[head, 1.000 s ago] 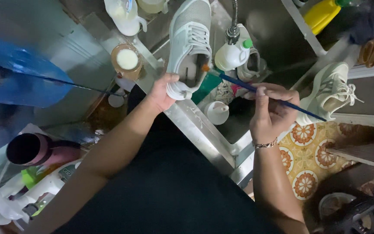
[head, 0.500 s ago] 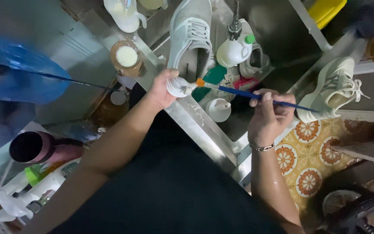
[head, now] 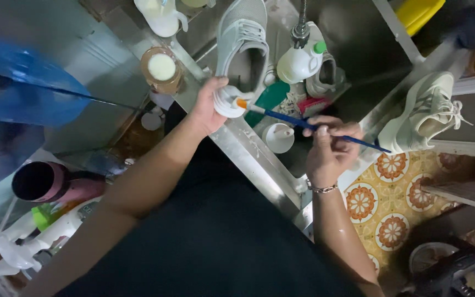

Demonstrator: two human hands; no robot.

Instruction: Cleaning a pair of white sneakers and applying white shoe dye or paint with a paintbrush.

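- Head view: we look down on a steel sink where a pale shoe stands toe away from us, heel at the near rim.
- Our left hand has its grip closed around the shoe's heel, thumb and fingers wrapped on the white heel end, steadying it against the sink's edge.
- Our right hand pinches a blue brush near the back half of its handle, fingers closed tight on it.
- The brush's long axis runs from lower right to upper left; its orange-banded white tip meets the heel just beside the left hand's fingers.
- So the heel lies up and to the left of the right hand, at the far end of the handle, while the left hand is the one actually on the shoe.
- A small white cup sits in the sink under the handle, between the two hands.
- A white bottle with a green cap stands just right of the shoe, below the tap.
- A second shoe rests on a ledge well right of the brush's end, apart from both hands.
- We cannot tell whether the bristles are wet.
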